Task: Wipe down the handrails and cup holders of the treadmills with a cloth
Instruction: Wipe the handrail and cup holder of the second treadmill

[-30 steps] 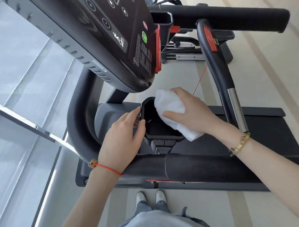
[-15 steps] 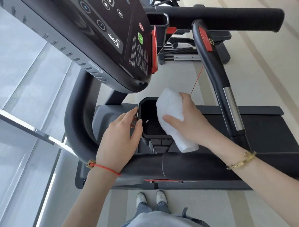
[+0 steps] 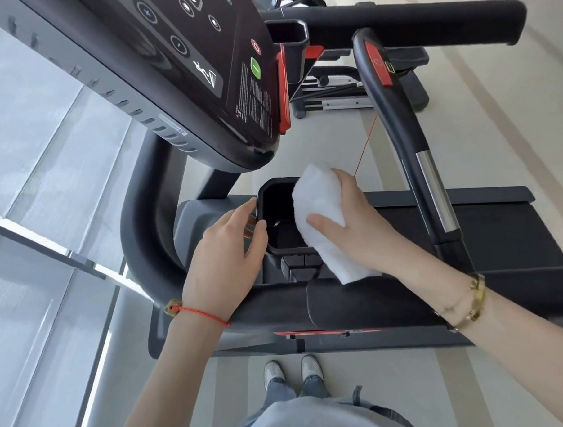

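A black square cup holder (image 3: 275,213) sits below the treadmill console (image 3: 202,65). My right hand (image 3: 354,223) grips a folded white cloth (image 3: 320,218) against the holder's right rim. My left hand (image 3: 225,248) holds the holder's left rim, thumb and fingertips on its edge. A padded black handrail (image 3: 358,303) runs across below both hands. A second cup holder (image 3: 290,35) shows past the console's far side.
A curved black inner handle with a chrome section (image 3: 434,193) rises to the right. The far handrail (image 3: 410,23) crosses the top. The running belt (image 3: 500,223) lies right. Window glass (image 3: 42,223) fills the left. My shoes (image 3: 293,371) stand on pale floor.
My right hand has drawn the cloth from inside the cup holder up along its right rim. The left hand keeps its hold on the left rim.
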Motion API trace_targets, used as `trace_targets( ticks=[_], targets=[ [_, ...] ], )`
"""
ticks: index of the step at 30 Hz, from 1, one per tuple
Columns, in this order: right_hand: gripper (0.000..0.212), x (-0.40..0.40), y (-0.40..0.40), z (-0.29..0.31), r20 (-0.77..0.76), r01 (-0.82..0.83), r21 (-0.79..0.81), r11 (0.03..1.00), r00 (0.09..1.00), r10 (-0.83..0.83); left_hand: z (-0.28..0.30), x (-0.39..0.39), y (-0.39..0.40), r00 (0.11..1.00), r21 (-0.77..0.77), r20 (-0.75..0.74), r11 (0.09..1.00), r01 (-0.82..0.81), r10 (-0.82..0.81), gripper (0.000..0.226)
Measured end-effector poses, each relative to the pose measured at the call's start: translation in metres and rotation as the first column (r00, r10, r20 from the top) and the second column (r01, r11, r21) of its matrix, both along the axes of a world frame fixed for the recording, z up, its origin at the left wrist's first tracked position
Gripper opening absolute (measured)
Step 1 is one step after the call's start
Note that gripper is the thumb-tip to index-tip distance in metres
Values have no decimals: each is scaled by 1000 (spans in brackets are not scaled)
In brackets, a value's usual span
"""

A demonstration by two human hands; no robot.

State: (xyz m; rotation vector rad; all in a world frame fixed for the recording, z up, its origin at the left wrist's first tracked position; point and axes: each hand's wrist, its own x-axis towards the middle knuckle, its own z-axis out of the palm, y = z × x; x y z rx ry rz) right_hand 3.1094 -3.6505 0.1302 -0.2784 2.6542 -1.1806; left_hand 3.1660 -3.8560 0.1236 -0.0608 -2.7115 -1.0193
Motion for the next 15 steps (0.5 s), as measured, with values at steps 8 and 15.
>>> trace_targets(
  ticks=[8,15],
  targets=[
    [58,-28,-9,19,47,21,44,999,999,-23,0,0,1,1000,23,-3,1000,-10,10,42],
    [74,-1,3,2,76,-7,-91,996,997,14,1,1,1,1000,22,12,1000,-18,18,46]
  ],
)
